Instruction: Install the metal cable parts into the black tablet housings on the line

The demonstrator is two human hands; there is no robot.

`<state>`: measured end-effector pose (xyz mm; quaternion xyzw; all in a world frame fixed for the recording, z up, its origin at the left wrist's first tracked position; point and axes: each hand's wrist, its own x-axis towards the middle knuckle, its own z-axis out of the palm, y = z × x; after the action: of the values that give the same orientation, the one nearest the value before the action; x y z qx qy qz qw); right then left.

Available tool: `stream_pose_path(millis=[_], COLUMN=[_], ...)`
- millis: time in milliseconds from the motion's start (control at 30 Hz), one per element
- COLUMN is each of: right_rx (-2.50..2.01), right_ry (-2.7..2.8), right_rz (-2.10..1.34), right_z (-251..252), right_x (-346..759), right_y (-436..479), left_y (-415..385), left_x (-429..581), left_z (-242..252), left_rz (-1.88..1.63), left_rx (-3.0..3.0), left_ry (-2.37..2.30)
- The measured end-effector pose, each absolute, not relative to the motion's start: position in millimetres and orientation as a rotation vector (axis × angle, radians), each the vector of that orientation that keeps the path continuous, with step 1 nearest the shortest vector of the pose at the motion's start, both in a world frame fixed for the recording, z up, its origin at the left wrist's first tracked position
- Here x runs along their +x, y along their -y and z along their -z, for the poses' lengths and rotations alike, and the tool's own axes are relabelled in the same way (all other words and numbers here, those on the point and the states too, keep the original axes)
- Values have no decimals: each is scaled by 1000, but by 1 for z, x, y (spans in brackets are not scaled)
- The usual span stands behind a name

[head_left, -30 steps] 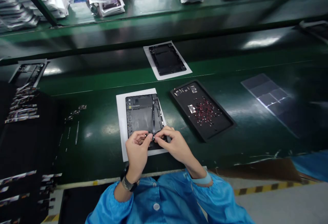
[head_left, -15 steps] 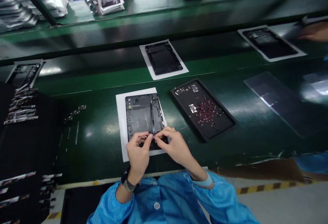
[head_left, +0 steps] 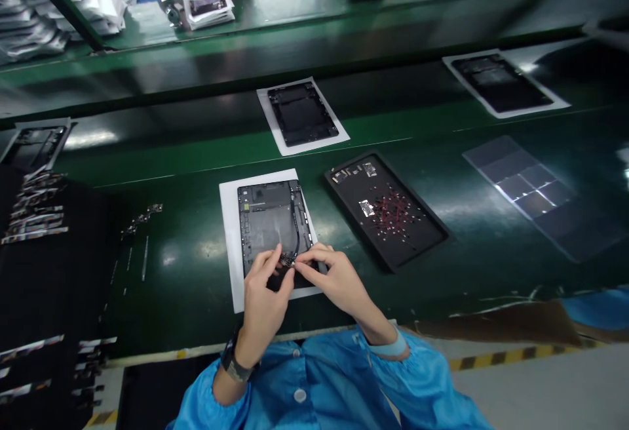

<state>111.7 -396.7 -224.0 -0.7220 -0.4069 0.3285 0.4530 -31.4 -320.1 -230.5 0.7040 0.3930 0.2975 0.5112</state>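
Black tablet shell flat on paper — curved cable and small board over it

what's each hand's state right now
Left hand: open, thumb and fingers parted about the small board; contact unclear.
Right hand: fingertips closed beside it; anything pinched is too small to tell.

Left of the paper, a broad lane of table runs to the rod; on the right, the gap to the tray narrows at its far end; the left hand and right hand block the near end of the shell. Past the tray (its rim is raised), bare table reaches the clear sheet.
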Motion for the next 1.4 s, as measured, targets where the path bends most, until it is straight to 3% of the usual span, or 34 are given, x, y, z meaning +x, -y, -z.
stream_pose_path(millis=[1400], right_rx=[-1761], right_ry=[980], right_rz=[-739], right_z=[225], right_x=[105], right_y=[398], left_y=[336], left_x=[-24], left_z=[245], left_rz=[-1006], left_rx=[2271], left_ry=[-889])
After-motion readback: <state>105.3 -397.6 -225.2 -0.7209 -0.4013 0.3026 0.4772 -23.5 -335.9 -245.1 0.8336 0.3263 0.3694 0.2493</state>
